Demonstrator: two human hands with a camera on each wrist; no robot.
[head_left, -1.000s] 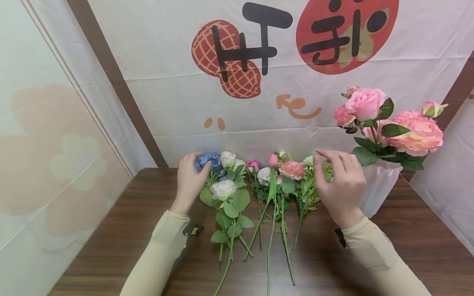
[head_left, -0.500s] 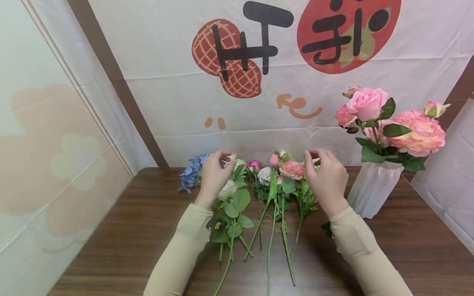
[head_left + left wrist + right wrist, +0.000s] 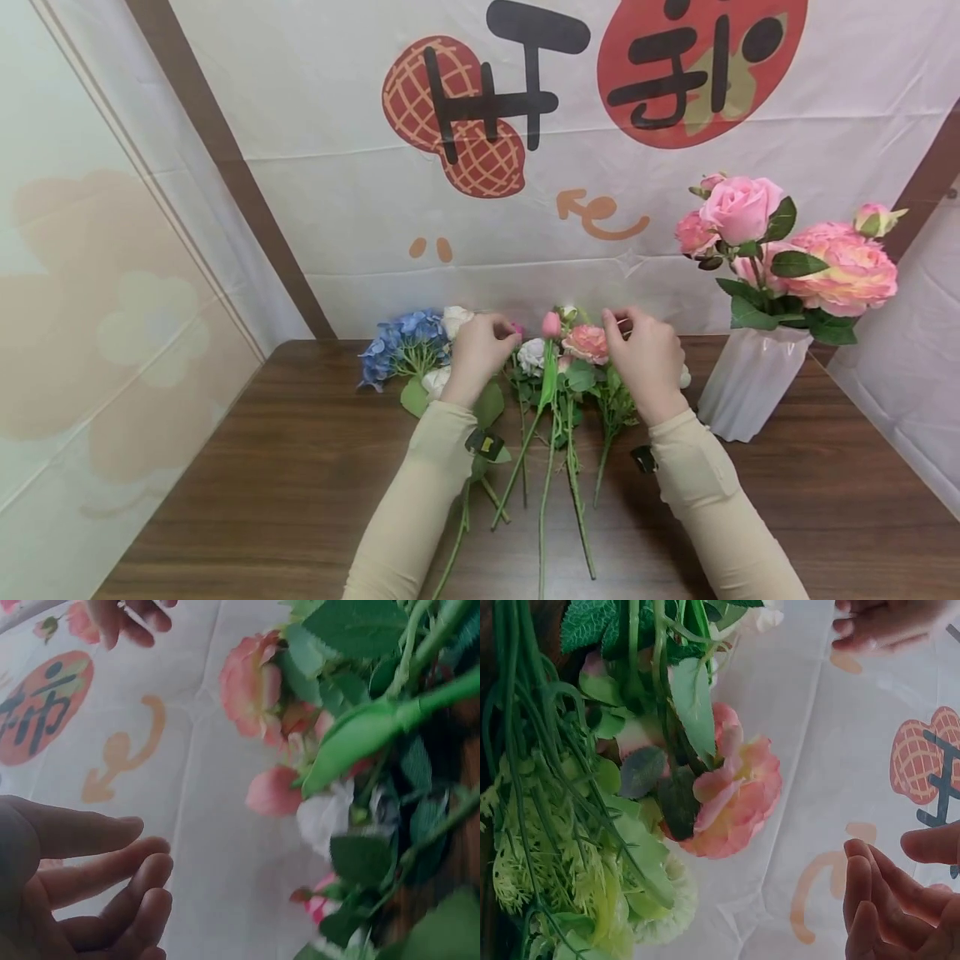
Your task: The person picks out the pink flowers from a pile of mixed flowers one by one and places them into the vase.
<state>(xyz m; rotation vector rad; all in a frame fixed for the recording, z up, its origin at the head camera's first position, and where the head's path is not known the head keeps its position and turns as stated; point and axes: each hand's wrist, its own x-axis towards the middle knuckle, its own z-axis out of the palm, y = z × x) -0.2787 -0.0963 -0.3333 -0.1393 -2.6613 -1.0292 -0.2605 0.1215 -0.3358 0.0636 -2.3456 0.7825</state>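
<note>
My left hand [image 3: 480, 357] hovers over the white roses [image 3: 456, 320] and their leaves, hiding part of them. Its loosely bent fingers hold nothing in the left wrist view. My right hand [image 3: 647, 358] is above the green sprigs [image 3: 613, 408], just right of a peach peony [image 3: 587, 343]; the right wrist view shows nothing between its relaxed fingers [image 3: 885, 889]. Between the hands lie a pink tulip [image 3: 552, 325] with a bright green leaf and a white ruffled flower [image 3: 531, 356]. A blue hydrangea [image 3: 405, 342] lies left of my left hand.
At the right a white pleated vase [image 3: 753, 379] holds several pink roses and peonies [image 3: 738, 208]. Flower stems [image 3: 543, 517] run toward the near edge of the brown wooden table [image 3: 300, 492]. A printed white cloth [image 3: 337, 208] hangs behind it.
My left hand has moved right, from the blue hydrangea to over the white roses, uncovering the hydrangea. My right hand has moved left, away from the vase. The flowers stay in place.
</note>
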